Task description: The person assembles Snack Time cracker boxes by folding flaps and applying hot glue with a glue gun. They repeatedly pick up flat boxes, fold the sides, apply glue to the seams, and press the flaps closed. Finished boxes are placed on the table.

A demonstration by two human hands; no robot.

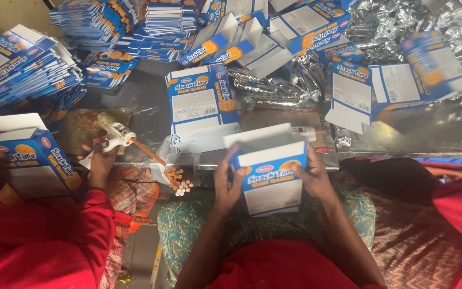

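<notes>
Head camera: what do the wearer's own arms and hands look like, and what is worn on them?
Both forearms are bare from the elbows down. The left hand and right hand wear no gloves, and no rings, watch or bracelets show. A red garment covers the torso and ends near the upper arms. The red long sleeve at far left belongs to another person.

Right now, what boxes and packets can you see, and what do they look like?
Held box: blue and white carton, open top, between left hand and right hand.
Table box: same colours, lying flat.
Flat cartons: blue stack, far left.
Foil packets: silver, crinkly, behind.
</notes>
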